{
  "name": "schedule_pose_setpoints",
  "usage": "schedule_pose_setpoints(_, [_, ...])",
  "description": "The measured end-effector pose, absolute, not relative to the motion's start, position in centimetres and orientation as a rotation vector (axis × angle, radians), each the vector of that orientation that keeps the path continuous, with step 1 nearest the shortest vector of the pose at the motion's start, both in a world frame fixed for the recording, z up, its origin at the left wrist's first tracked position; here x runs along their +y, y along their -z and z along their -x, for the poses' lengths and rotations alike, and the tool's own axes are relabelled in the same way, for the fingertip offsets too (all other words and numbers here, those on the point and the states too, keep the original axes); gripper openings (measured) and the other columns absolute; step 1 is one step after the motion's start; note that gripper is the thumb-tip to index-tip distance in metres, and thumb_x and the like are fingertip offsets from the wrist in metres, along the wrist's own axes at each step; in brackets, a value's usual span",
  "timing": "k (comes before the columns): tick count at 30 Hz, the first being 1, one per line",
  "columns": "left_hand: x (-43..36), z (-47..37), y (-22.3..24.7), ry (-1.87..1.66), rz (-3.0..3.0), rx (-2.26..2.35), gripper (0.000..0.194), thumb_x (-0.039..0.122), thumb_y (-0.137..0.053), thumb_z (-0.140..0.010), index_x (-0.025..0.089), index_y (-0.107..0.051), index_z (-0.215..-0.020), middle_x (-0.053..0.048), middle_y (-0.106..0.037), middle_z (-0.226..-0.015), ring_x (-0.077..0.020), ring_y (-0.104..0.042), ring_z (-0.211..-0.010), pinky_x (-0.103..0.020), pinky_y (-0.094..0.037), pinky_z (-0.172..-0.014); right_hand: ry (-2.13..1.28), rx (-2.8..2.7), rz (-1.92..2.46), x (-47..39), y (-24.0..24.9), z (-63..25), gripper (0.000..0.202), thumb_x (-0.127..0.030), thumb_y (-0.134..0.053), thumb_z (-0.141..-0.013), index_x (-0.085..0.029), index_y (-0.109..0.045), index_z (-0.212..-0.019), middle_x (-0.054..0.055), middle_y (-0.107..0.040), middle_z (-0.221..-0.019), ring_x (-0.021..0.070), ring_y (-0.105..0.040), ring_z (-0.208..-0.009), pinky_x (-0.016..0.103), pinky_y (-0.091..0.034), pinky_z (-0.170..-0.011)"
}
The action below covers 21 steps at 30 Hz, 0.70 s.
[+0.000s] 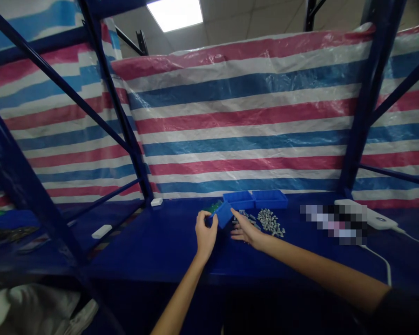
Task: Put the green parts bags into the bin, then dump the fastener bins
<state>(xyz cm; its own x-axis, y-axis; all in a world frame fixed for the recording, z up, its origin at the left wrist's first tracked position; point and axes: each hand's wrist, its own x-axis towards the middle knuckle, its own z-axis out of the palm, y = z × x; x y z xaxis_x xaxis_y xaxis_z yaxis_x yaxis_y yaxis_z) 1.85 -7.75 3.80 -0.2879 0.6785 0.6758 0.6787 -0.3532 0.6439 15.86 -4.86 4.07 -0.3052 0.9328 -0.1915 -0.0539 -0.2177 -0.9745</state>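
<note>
A small blue plastic bin point(224, 215) is held tilted just above the blue shelf surface. My left hand point(206, 232) grips its left side, thumb and fingers closed on the edge. On the bin's other side my right hand point(247, 231) has its fingers apart, the thumb tip at the bin's edge; whether it touches cannot be made out. Small green pieces point(214, 206) show behind the bin's upper left edge, partly hidden. Close to my right hand lies a pile of small silvery metal parts point(270, 222), with more loose parts point(248, 215) partly behind that hand.
Two blue trays point(239, 199) point(270, 198) stand side by side at the back. A white device point(366, 214) with cables lies right, beside a pixelated patch. Small white blocks point(102, 231) point(157, 202) sit left. Blue rack posts point(365, 97) and striped sheeting point(244, 125) enclose the shelf.
</note>
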Motion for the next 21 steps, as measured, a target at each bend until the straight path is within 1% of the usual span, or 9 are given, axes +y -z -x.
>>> schedule_pose_setpoints(2, [-8.5,-2.0,-3.6,1.831,1.974,-1.745,0.014,0.032,-0.046,-0.082,0.02,-0.046,-0.074,0.0,-0.05,-0.074,-0.0124,-0.05,-0.071,-0.023,-0.042,-0.064,-1.815,-1.128,1.028,-6.1,-4.5,-15.2,0.057,-0.068,-0.038,-0.076,-0.021,-0.049,-0.106,0.01,-0.064,-0.093,0.0192,-0.066,-0.073,0.034,-0.054,-0.061])
schedule_pose_setpoints(4, [-9.6,-2.0,-3.1,1.793,2.108,-1.671,0.014,0.032,-0.048,-0.081,0.02,-0.048,-0.075,0.0,-0.051,-0.076,-0.0123,-0.051,-0.072,-0.023,-0.042,-0.065,-1.839,-1.012,1.002,-6.8,-4.7,-14.9,0.048,-0.062,-0.044,-0.077,-0.021,-0.05,-0.101,0.006,-0.065,-0.083,0.0173,-0.065,-0.065,0.033,-0.054,-0.058])
schedule_pose_setpoints(7, [-10.8,-1.5,-2.5,1.674,2.257,-1.589,0.014,0.034,-0.054,-0.078,0.02,-0.052,-0.079,-0.002,-0.055,-0.083,-0.0144,-0.052,-0.081,-0.026,-0.043,-0.074,-1.709,-0.911,1.067,-6.9,-4.5,-14.9,0.038,-0.046,-0.058,-0.074,-0.022,-0.049,-0.101,0.001,-0.064,-0.074,0.0134,-0.062,-0.057,0.03,-0.053,-0.056])
schedule_pose_setpoints(10, [-10.7,-0.5,-2.5,1.652,2.174,-1.675,0.021,0.036,-0.051,-0.08,0.021,-0.053,-0.094,-0.005,-0.057,-0.095,-0.0174,-0.053,-0.093,-0.03,-0.042,-0.084,-1.495,-1.034,1.111,-6.1,-4.1,-14.9,0.045,-0.042,-0.063,-0.07,-0.022,-0.049,-0.108,0.0,-0.063,-0.073,0.0137,-0.061,-0.057,0.029,-0.053,-0.055])
schedule_pose_setpoints(12, [-9.7,0.3,-2.5,1.681,1.999,-1.795,0.032,0.038,-0.045,-0.084,0.022,-0.047,-0.112,-0.008,-0.053,-0.112,-0.0193,-0.049,-0.107,-0.035,-0.038,-0.092,-1.214,-1.27,1.104,-5.6,-3.9,-14.8,0.049,-0.043,-0.064,-0.067,-0.022,-0.051,-0.11,0.001,-0.064,-0.077,0.0158,-0.062,-0.063,0.03,-0.053,-0.059])
schedule_pose_setpoints(14, [-8.1,1.0,-2.0,1.645,1.893,-1.924,0.046,0.041,-0.038,-0.087,0.024,-0.034,-0.129,-0.01,-0.042,-0.13,-0.0207,-0.038,-0.123,-0.039,-0.031,-0.1,-0.874,-1.556,1.073,-5.4,-3.7,-14.6,0.051,-0.041,-0.066,-0.065,-0.022,-0.054,-0.111,0.002,-0.065,-0.083,0.018,-0.062,-0.071,0.033,-0.052,-0.068])
schedule_pose_setpoints(16, [-6.5,1.6,-1.1,1.532,1.914,-2.074,0.051,0.043,-0.032,-0.088,0.027,-0.023,-0.136,-0.009,-0.031,-0.141,-0.0211,-0.03,-0.13,-0.043,-0.027,-0.103,-0.617,-1.829,1.022,-5.4,-3.4,-14.4,0.051,-0.037,-0.066,-0.066,-0.024,-0.054,-0.113,0.002,-0.066,-0.092,0.0195,-0.063,-0.078,0.034,-0.05,-0.076])
schedule_pose_setpoints(18, [-5.1,2.1,0.2,1.389,1.957,-2.23,0.047,0.04,-0.026,-0.09,0.027,-0.027,-0.136,-0.008,-0.032,-0.142,-0.0212,-0.027,-0.132,-0.044,-0.026,-0.104,-0.467,-2.046,0.99,-5.5,-3.1,-14.1,0.053,-0.032,-0.064,-0.069,-0.026,-0.051,-0.119,0.004,-0.062,-0.11,0.0204,-0.063,-0.085,0.034,-0.049,-0.08])
schedule_pose_setpoints(21, [-4.0,2.7,1.8,1.167,1.988,-2.372,0.043,0.031,-0.022,-0.091,0.02,-0.045,-0.126,-0.01,-0.039,-0.139,-0.0237,-0.023,-0.134,-0.044,-0.02,-0.107,-0.305,-2.284,0.955,-5.5,-2.7,-13.7,0.055,-0.029,-0.062,-0.072,-0.03,-0.046,-0.125,0.006,-0.045,-0.135,0.0221,-0.062,-0.096,0.034,-0.048,-0.082])
